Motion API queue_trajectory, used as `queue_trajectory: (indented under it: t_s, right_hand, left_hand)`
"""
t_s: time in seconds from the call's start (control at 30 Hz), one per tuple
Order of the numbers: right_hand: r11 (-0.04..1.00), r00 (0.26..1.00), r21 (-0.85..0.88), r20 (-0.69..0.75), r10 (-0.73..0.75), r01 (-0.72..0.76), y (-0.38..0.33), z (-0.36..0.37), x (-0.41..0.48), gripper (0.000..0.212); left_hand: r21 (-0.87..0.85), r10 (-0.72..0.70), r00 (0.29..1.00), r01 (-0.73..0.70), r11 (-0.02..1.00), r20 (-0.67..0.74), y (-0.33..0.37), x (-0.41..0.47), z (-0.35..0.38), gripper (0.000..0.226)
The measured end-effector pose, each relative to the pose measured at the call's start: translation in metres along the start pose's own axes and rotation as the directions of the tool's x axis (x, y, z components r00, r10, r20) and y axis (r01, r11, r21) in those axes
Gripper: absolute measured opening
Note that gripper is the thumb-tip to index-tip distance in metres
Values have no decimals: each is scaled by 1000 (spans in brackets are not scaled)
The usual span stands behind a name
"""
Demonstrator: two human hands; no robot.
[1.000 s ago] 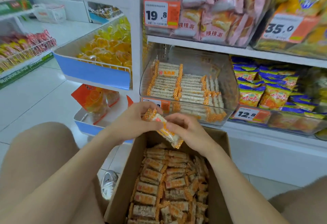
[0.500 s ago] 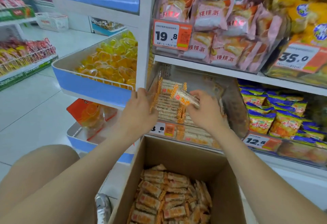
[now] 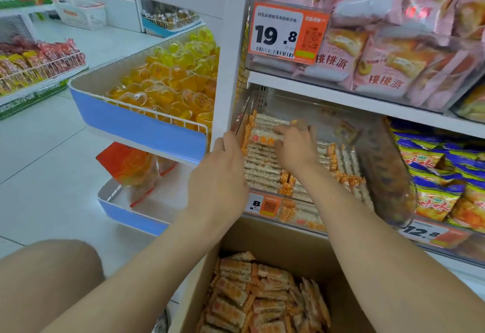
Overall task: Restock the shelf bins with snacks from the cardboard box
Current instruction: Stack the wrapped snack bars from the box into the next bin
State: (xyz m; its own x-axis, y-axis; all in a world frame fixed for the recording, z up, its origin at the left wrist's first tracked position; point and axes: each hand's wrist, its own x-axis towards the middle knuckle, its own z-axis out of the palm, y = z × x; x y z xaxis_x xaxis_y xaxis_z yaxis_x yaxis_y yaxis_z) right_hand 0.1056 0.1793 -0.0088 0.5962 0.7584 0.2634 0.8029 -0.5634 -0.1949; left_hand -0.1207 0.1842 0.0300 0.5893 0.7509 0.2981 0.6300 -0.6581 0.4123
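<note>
The open cardboard box (image 3: 278,238) sits low in the middle, full of orange-and-white snack packets (image 3: 262,303). Above it is a clear shelf bin (image 3: 380,175) holding rows of the same packets (image 3: 262,172). My right hand (image 3: 295,148) reaches into the bin and pinches one snack packet (image 3: 262,138) at the back left, on top of the row. My left hand (image 3: 223,172) is at the bin's left front corner. Its straight fingers touch the bin's left wall next to that packet's orange end, and the fingertips are partly hidden.
A blue-fronted wire tray of yellow jelly cups (image 3: 157,88) juts out to the left, with a lower tray (image 3: 126,209) beneath it. Pink pastry bags (image 3: 367,51) fill the shelf above. Blue-yellow snack bags (image 3: 441,175) lie to the right. White floor (image 3: 44,162) stretches left.
Both hands rose from over the box to the clear bin. The right hand carried the packet deep into the bin's back left, and the left hand went to the bin's left edge.
</note>
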Motion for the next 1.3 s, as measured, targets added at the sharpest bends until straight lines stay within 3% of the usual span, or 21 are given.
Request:
queue_trajectory:
  t_s: [0.2,0.37,0.5,0.57,0.63,0.7,0.8,0.9,0.97,1.03,1.13,1.23,1.3]
  right_hand:
    - [984,999,-176,-5,-37,35,-10,0,-12,58]
    - [988,998,135,14,68,-70,-10,-3,-12,49]
    - [974,995,207,4,97,-96,-8,-23,-22,57]
    - [966,997,256,-54,52,-36,-10,-40,-43,52]
    - [938,986,326,-150,-73,119,-14,-56,-80,39]
    - [863,966,438,-164,-199,252,-17,-71,-124,32]
    - [820,950,526,69,-305,225,-17,-77,-174,34]
    - [906,868,418,427,-255,60,-5,-62,-205,35]
    - [955,726,296,652,-217,19,15,-42,-224,29]
    - [987,566,159,813,-139,14,39,-13,-244,23]
    - [1000,453,5,891,-14,22,63,25,-268,25]
    - [995,404,-13,913,51,-96,76,49,-278,34]
    - [986,405,-14,911,80,-164,86,68,-279,33]
  left_hand:
    - [5,-4,1000,5,1000,-29,3,-3,4,49]
    - [54,19,999,-17,998,-41,3,-3,8,51]
    - [-30,8,1000,-8,1000,-10,0,0,2,44]
    - [13,31,999,-31,999,-21,-3,-1,2,43]
    - [143,117,986,-100,985,-116,-4,-8,4,44]
    - [147,198,956,-169,975,-217,-1,-20,8,39]
    - [-113,224,974,-226,968,-36,4,-44,20,24]
    - [-60,184,932,-173,983,314,-7,-65,52,18]
    - [23,134,807,-180,983,575,-18,-77,81,18]
    - [46,106,662,-207,977,742,-29,-90,111,18]
    - [70,87,555,-256,964,827,-42,-114,153,20]
    - [131,9,522,-230,964,853,-55,-136,193,21]
    - [149,-53,494,-157,976,868,-65,-148,219,34]
